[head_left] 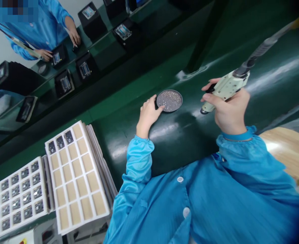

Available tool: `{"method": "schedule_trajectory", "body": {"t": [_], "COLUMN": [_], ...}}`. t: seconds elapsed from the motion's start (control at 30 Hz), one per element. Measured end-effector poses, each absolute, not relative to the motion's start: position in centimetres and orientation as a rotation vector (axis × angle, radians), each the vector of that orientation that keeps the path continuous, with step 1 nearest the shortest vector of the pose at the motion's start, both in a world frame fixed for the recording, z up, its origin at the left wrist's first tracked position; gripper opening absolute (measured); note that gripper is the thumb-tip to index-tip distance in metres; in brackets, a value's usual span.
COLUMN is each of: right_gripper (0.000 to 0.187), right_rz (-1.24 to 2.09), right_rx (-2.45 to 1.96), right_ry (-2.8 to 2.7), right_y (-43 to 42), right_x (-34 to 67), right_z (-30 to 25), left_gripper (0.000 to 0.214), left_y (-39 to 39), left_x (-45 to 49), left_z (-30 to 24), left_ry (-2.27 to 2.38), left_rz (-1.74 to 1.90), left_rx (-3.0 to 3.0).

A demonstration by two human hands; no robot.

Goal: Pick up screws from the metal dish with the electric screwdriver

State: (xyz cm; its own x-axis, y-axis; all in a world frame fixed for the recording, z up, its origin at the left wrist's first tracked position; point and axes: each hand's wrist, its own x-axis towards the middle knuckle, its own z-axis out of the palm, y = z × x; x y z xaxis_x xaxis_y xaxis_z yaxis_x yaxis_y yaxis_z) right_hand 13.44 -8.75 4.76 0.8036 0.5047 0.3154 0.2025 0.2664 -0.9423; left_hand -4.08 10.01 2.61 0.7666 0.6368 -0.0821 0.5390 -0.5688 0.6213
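Observation:
My left hand (148,114) grips the near left rim of a shallow round dish (170,111), its thumb over the edge and the forefinger along the outside. Many tiny shiny pieces, apparently screws, lie spread in the dish, which stands on the dark green bench. In my right hand (232,115) is a pale electric screwdriver (228,87), held right of the dish and tilted with its dark tip down and to the left. A cable runs from its back end to the upper right. The tip is apart from the dish.
Left of me are a white compartment tray (76,193), with three small dark modules in its far row, and a tray (45,193) full of modules. Beyond the green strip, a co-worker's hands (74,36) work among black cases (64,84). A round wooden stool (286,149) stands at right.

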Motion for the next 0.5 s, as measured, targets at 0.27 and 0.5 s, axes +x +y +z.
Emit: {"method": "schedule_trajectory", "body": {"t": [0.27, 0.5], "right_gripper": [0.041, 0.041], "right_rz": [0.197, 0.197], "right_rx": [-1.402, -1.302], "right_ry": [-0.706, -0.769], "right_y": [-9.1, -9.2], "right_x": [13.5, 13.6], "right_z": [4.5, 4.2], "left_gripper": [0.139, 0.126], "left_y": [2.9, 2.1], "left_x": [-0.3, 0.6], "left_z": [1.6, 0.9], "left_ry": [0.919, 0.998], "left_rz": [0.191, 0.252], "left_rx": [2.462, 2.497]}}
